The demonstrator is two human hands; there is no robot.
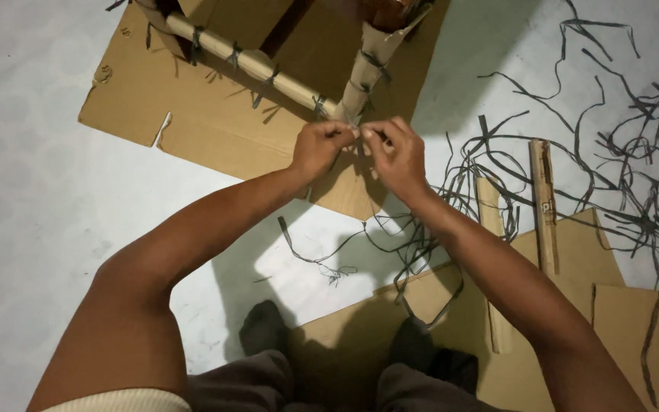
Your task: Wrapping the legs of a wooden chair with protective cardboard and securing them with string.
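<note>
My left hand (319, 146) and my right hand (396, 155) meet at the corner of a frame made of rolled cardboard tubes (257, 67). Dark strips are tied around the tubes at several spots. Both hands pinch the ends of a thin dark strip (359, 132) at the joint where a slanted tube (366, 70) meets the long one. The fingers of each hand are closed on the strip. The frame rests on a flat cardboard sheet (215, 126).
A tangle of loose dark strips (619, 175) lies on the pale floor at right. Two loose cardboard rolls (544, 202) lie near flat cardboard pieces (627, 320) at lower right. My knees and dark socks (265, 326) are at the bottom.
</note>
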